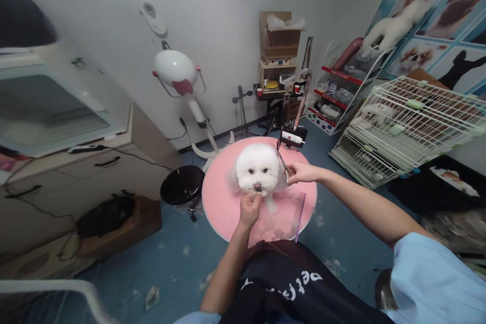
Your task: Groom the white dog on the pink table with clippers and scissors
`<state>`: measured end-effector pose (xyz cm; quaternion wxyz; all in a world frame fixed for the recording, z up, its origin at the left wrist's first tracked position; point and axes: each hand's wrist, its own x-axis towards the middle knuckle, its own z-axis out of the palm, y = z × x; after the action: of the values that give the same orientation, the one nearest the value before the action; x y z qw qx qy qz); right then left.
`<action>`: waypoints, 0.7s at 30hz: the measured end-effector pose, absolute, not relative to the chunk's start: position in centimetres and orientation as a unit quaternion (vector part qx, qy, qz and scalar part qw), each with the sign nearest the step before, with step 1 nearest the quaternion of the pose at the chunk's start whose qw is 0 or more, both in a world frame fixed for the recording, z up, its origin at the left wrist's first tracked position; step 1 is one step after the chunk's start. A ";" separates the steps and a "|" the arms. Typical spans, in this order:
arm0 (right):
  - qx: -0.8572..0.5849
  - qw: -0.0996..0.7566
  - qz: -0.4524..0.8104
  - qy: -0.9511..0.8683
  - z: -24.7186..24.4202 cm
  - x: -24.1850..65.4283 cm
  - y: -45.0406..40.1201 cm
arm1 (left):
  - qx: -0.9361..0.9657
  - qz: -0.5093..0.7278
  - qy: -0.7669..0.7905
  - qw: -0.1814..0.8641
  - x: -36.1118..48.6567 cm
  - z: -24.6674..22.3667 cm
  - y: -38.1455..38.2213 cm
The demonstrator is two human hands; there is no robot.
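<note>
A fluffy white dog faces me on a round pink table. Under its muzzle, my left hand is closed, its fingers pressed together at the dog's chin. My right hand is closed around the handles of scissors, whose long blades point up and left beside the dog's head. A comb with a purple spine lies near the table's front right edge. Loose cut hair is scattered on the pink surface in front of the dog.
A grooming arm with a tool holder rises behind the table. Left are a black stool and a white stand dryer. A wire cage with a white animal inside stands right, beside a shelf rack.
</note>
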<state>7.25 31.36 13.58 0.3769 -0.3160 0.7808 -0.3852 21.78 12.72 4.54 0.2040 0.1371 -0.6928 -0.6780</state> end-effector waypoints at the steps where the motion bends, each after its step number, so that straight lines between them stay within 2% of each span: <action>1: -0.319 0.378 -0.391 0.776 13.5 7.2 31.3 | 0.139 -0.678 -0.692 0.205 21.8 4.4 12.7; 9: -0.277 0.398 -0.433 0.760 10.8 7.1 31.2 | 0.145 -0.686 -0.683 0.206 21.9 4.6 12.6; 15: -0.218 0.282 -0.557 0.750 7.8 11.3 29.9 | 0.138 -0.697 -0.675 0.200 21.6 5.3 12.8; 21: -0.160 0.271 -0.649 0.693 5.3 14.4 28.2 | 0.147 -0.701 -0.667 0.206 21.3 5.7 13.0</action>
<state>14.37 28.20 5.33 0.2712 -0.1601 0.6930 -0.6486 21.34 12.98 5.69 0.2059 0.1472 -0.6671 -0.7006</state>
